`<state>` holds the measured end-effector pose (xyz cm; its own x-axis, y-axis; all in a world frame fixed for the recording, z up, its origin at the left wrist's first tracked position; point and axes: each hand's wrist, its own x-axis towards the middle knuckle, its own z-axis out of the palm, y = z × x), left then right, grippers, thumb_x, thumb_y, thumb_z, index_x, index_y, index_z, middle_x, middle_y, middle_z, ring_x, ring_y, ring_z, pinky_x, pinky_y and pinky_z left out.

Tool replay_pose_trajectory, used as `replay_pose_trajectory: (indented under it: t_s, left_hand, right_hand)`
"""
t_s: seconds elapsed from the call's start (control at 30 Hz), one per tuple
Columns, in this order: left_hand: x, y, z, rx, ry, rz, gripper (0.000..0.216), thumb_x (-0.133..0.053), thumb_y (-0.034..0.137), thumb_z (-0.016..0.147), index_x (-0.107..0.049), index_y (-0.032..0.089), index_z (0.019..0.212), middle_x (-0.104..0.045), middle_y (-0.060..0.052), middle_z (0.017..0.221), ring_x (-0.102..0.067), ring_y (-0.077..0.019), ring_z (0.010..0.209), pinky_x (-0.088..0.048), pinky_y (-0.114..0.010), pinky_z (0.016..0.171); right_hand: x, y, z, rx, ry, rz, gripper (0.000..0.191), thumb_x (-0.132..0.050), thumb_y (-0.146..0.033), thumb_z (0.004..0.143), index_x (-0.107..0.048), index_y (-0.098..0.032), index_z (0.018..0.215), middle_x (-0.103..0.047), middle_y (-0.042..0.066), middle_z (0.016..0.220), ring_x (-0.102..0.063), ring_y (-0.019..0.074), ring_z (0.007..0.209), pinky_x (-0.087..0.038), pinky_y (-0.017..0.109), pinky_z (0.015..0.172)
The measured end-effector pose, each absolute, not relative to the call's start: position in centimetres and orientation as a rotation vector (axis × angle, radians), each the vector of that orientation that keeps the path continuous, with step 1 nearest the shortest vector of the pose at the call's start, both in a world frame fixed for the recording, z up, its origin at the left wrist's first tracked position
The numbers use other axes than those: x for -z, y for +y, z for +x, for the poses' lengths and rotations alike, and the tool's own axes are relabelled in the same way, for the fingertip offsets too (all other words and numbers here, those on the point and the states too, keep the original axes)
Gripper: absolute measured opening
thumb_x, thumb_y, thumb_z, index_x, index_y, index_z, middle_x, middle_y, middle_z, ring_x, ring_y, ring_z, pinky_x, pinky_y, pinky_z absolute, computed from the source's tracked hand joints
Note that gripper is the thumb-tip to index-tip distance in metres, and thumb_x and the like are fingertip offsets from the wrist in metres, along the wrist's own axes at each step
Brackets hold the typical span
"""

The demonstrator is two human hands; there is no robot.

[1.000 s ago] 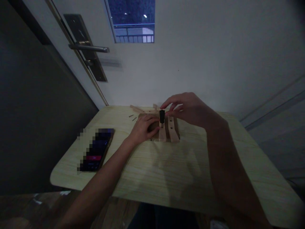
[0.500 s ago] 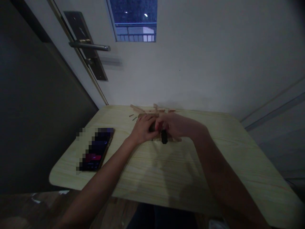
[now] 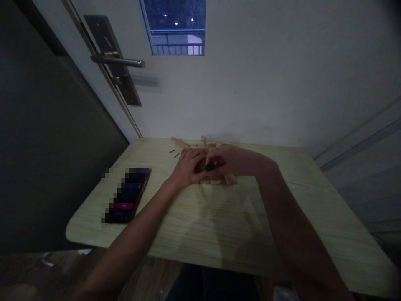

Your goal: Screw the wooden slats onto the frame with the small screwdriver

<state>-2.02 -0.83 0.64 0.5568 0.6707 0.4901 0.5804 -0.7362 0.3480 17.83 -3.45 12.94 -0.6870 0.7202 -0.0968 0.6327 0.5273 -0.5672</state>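
My left hand (image 3: 189, 168) presses down on a small wooden assembly (image 3: 231, 179), its fingers curled over a brown wooden piece at the far side. Close beside it, my right hand (image 3: 230, 160) has its fingers closed around a small screwdriver with a black handle (image 3: 210, 167). The screwdriver's tip is hidden by the hands. Much of the assembly is covered too; light wooden parts show below the right hand. Two thin screws (image 3: 174, 153) lie left of the left fingertips. Behind the hands are loose wooden strips (image 3: 179, 142).
A phone (image 3: 128, 196), partly pixelated, lies on the left of the pale wooden table (image 3: 200, 225). Just beyond the table's far edge rises a white door (image 3: 250, 83) with a metal handle (image 3: 119, 61) and a small window (image 3: 177, 27).
My right hand has turned at the wrist, and the screwdriver's black handle has swung from pointing towards me to lying closer in under the fingers. My left hand has stayed nearly still.
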Motion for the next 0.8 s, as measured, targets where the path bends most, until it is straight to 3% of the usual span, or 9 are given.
replay_pose_trajectory:
  t_s: [0.13, 0.27, 0.57, 0.8]
  left_hand:
    - [-0.6, -0.8, -2.0, -0.955, 1.068, 2.635, 0.042, -0.059, 0.045, 0.090, -0.065, 0.021, 0.124, -0.068, -0.013, 0.128, -0.061, -0.0311, 0.121, -0.046, -0.054, 0.104]
    - [-1.0, -1.1, -1.9, -0.911, 1.062, 2.611, 0.042, -0.060, 0.045, 0.092, -0.065, 0.021, 0.125, -0.067, -0.012, 0.129, -0.060, -0.0317, 0.123, -0.045, -0.053, 0.106]
    - [-1.0, -1.2, -1.8, -0.908, 1.078, 2.602, 0.041, -0.060, 0.048, 0.092, -0.066, 0.023, 0.124, -0.069, -0.010, 0.125, -0.062, -0.0308, 0.118, -0.047, -0.053, 0.102]
    - [-0.8, -1.1, -1.8, -0.914, 1.081, 2.605, 0.041, -0.060, 0.047, 0.091, -0.065, 0.023, 0.124, -0.069, -0.010, 0.126, -0.062, -0.0316, 0.120, -0.046, -0.053, 0.103]
  right_hand:
    - [-12.2, -1.7, 18.7, -0.626, -2.505, -1.181, 0.022, -0.062, -0.033, 0.091, -0.061, -0.017, 0.075, -0.065, 0.001, 0.074, -0.055, 0.0123, 0.068, -0.038, 0.025, 0.064]
    - [-12.0, -1.3, 19.6, -0.570, -2.397, -1.182, 0.016, -0.067, -0.033, 0.087, -0.062, -0.018, 0.088, -0.066, 0.002, 0.084, -0.055, 0.0134, 0.072, -0.040, 0.025, 0.067]
    - [-12.6, -1.5, 20.0, -0.528, -2.443, -1.275, 0.010, -0.072, -0.023, 0.081, -0.064, -0.018, 0.081, -0.065, 0.001, 0.079, -0.056, 0.0137, 0.071, -0.040, 0.026, 0.067]
    - [-12.5, -1.6, 20.2, -0.517, -2.351, -1.172, 0.010, -0.070, -0.022, 0.083, -0.070, -0.017, 0.091, -0.072, 0.003, 0.089, -0.063, 0.0130, 0.073, -0.045, 0.025, 0.071]
